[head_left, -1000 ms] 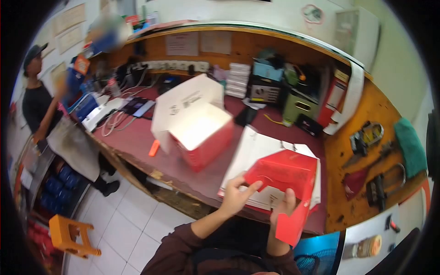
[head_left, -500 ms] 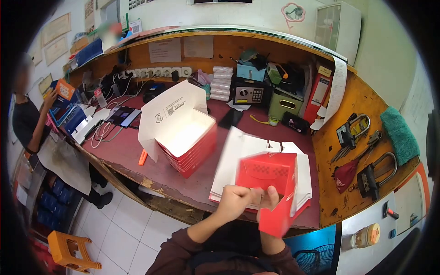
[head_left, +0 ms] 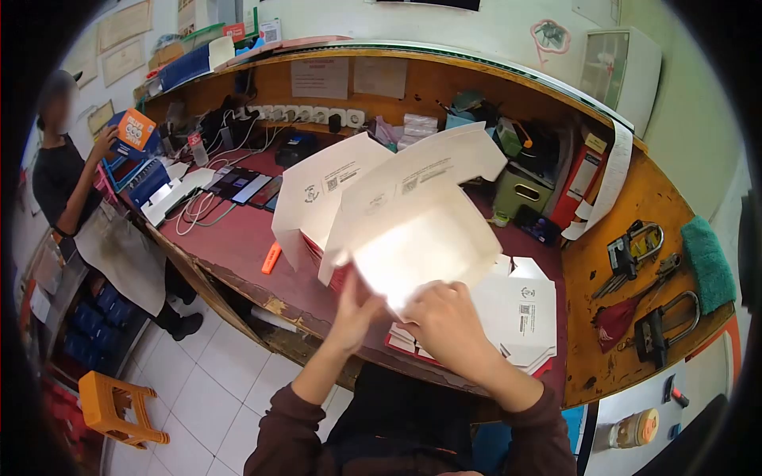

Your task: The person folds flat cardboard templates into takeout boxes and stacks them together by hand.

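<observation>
My left hand (head_left: 354, 315) grips the near left corner of an open carton box (head_left: 429, 246), white inside, its printed lid raised at the back. At the box's near edge is my right hand (head_left: 447, 312), fingers closed on the rim. The box is tilted, showing its inside. Behind it to the left, partly hidden, stands the stack of folded boxes (head_left: 321, 186) with a white lid up. Flat printed carton sheets (head_left: 526, 313) lie in a pile to the right, beneath and beside my right forearm.
A co-worker (head_left: 59, 178) stands at the far left with an orange and blue packet. An orange marker (head_left: 271, 258), phones (head_left: 252, 189) and cables lie on the desk. Padlocks (head_left: 652, 329) and a green towel (head_left: 709, 262) are at the right. An orange stool (head_left: 119, 408) stands below left.
The red carton between my hands has become an open box with its white inside facing me. It has moved left and up, now overlapping the stack, and my hands moved left with it.
</observation>
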The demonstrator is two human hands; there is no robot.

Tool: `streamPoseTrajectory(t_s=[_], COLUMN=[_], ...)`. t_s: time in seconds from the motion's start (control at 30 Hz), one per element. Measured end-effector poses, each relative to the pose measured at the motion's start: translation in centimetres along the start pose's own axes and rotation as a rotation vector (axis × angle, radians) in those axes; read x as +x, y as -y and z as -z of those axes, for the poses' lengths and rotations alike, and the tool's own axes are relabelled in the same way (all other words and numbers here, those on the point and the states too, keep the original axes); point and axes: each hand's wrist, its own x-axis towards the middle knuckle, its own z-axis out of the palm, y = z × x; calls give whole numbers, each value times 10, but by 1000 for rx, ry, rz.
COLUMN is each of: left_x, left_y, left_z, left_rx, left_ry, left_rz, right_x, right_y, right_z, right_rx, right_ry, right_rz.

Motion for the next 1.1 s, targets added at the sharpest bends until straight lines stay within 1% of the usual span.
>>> streamPoseTrajectory(t_s=[0.03,0.1,0.13,0.17,0.23,0.27,0.33,0.37,0.4,0.43,0.5,0.63,0.7,0.77,0.93,1.0,1.03,1.1], left_x=[-4,-1,4,11,20,24,33,38,42,45,47,48,48,49,53,52,52,51], left_y=[-15,-29,-47,-55,-57,-56,-57,-56,-57,-56,-54,-55,-52,-51,-52,-50,-49,-49], left_z=[7,49,53,60,80,88,99,104,104,104,103,100,100,99,100,100,99,96], left_rx=[66,495,1000,1323,1531,1534,1560,1560,1532,1497,1477,1447,1432,1417,1356,1332,1305,1314], left_ry=[47,145,119,51,-8,-16,101,93,122,152,166,210,202,196,260,246,234,209], left_rz=[-74,-38,-436,-688,-593,-595,-651,-654,-809,-960,-959,-920,-907,-892,-835,-817,-804,-803], right_x=[11,40,57,72,102,114,133,140,146,149,153,149,147,145,142,145,147,153], right_y=[1,3,1,-2,-7,-8,-13,-16,-18,-22,-27,-17,-15,-9,-1,-1,0,1], right_z=[-2,-2,-6,-9,-13,-16,-25,-28,-29,-33,-39,-40,-41,-40,-49,-48,-45,-40], right_rx=[14,80,91,102,155,215,255,296,274,271,278,228,157,138,70,16,19,12], right_ry=[103,92,86,80,180,194,214,234,237,241,297,340,293,292,288,363,362,489], right_rz=[128,170,232,295,373,400,397,385,338,344,237,205,151,121,60,107,106,59])
